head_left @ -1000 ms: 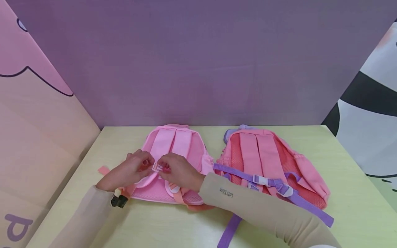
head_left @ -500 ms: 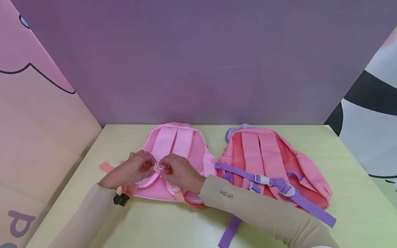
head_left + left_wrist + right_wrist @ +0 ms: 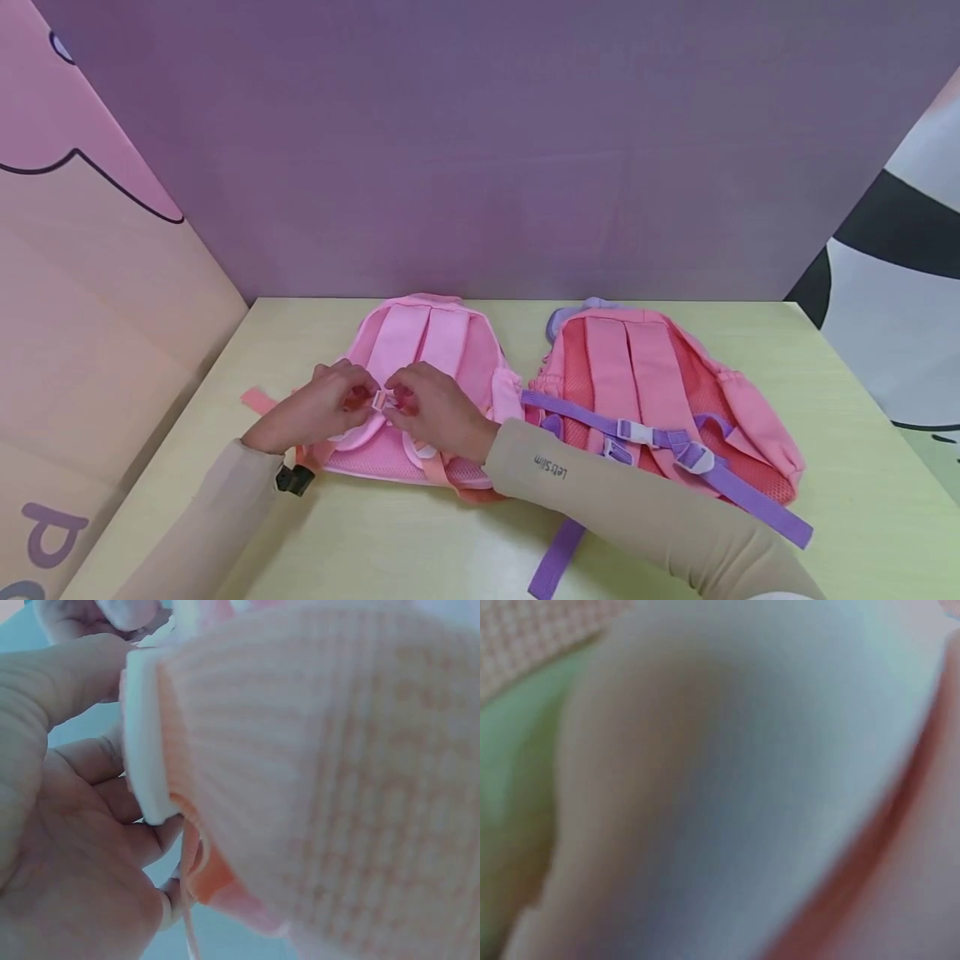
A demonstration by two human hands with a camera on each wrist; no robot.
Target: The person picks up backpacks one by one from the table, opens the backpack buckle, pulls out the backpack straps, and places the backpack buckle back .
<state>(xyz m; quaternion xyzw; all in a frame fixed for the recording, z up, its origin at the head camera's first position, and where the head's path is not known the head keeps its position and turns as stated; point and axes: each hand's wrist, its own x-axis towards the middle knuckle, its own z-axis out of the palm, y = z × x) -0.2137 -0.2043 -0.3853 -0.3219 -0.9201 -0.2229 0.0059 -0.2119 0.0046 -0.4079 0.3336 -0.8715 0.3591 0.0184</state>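
Note:
In the head view a light pink backpack lies with its shoulder straps facing up. Above its lower half, the left hand pinches a white plastic buckle between thumb and fingers. Close against it from the other side, the right hand pinches the buckle's right end, which its fingers partly cover. An orange webbing strap runs from the white buckle in the left wrist view, very near the camera. The right wrist view is mostly filled by a blurred pale shape.
A coral-pink backpack with purple webbing straps and a joined white buckle lies to the right. One purple strap end reaches toward the table's front. A purple panel stands behind, with printed panels on both sides.
Both hands stay together at the buckle, with small finger movements. The buckle has turned slightly between the fingertips. The head view has shifted a little.

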